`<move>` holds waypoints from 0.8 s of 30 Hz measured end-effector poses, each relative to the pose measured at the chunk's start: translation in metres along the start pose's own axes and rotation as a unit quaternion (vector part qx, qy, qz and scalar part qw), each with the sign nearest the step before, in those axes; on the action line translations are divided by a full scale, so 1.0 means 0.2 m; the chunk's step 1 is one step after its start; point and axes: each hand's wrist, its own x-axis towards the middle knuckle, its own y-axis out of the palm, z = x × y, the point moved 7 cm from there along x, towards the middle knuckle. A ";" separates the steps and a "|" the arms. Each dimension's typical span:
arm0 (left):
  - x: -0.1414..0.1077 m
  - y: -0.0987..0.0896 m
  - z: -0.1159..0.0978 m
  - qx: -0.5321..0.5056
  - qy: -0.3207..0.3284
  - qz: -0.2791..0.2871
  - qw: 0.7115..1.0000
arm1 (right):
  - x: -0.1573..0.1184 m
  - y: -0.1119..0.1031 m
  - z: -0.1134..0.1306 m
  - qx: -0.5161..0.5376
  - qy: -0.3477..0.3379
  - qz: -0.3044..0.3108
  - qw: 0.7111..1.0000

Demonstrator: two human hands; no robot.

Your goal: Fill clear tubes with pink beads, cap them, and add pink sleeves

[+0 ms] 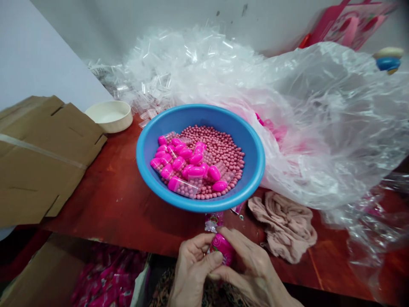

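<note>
Close to the table's front edge, both my hands are closed around a small shiny pink printed packet (pixel 221 248). My left hand (pixel 194 263) pinches its left side with thumb and fingers. On the other side, my right hand (pixel 251 262) wraps its fingers over the top and right of it. Whatever the packet contains is hidden. Just beyond it lies another pink wrapper (pixel 214 219) with a clear end. A blue basin (pixel 145 168) stands behind my hands. It holds dusty-pink beads (pixel 223 149) and several clear tubes with bright pink caps (pixel 183 152).
Clear plastic tubes (pixel 191 51) are heaped at the back. A clear plastic bag (pixel 319 111) spreads along the right, near a crumpled beige cloth (pixel 287 224). Folded cardboard (pixel 41 157) and a white dish (pixel 111 121) stand left. Pink packets (pixel 108 277) fill a box below the edge.
</note>
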 end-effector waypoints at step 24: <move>-0.01 -0.11 0.10 -0.045 0.001 -0.119 0.992 | -0.02 -0.04 -0.02 0.076 0.032 -0.070 0.994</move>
